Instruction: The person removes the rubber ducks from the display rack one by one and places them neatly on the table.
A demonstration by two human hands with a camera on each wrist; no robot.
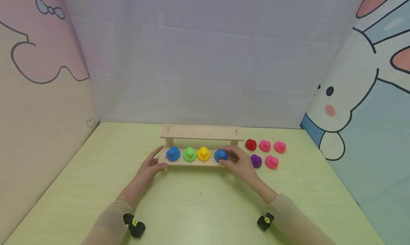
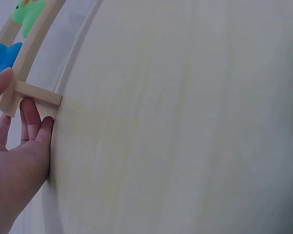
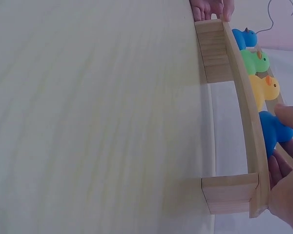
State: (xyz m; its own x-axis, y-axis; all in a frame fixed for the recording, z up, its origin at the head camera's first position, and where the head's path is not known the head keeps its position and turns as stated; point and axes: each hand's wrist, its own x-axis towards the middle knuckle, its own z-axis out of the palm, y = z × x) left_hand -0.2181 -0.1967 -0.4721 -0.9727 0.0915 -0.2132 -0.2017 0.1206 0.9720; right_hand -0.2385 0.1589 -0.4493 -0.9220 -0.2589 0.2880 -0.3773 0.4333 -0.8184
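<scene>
A small two-tier wooden rack (image 1: 201, 132) stands on the table. On its lower board sit, from the left, a blue rubber duck (image 1: 173, 154), a green duck (image 1: 190, 154) and a yellow duck (image 1: 203, 154). My left hand (image 1: 150, 167) grips the left end of the lower board; in the left wrist view its thumb is above and several fingers are below the board. At the right end, my right hand (image 1: 241, 163) pinches a second blue duck (image 1: 220, 155) between thumb and fingers, at the board. A gap separates it from the yellow duck.
Right of the rack lie a red duck (image 1: 251, 144), a purple duck (image 1: 256, 161) and several pink ducks (image 1: 272, 162) on the pale table (image 1: 198, 209). A grey cloth wall (image 1: 205, 60) rises behind, with printed panels at both sides.
</scene>
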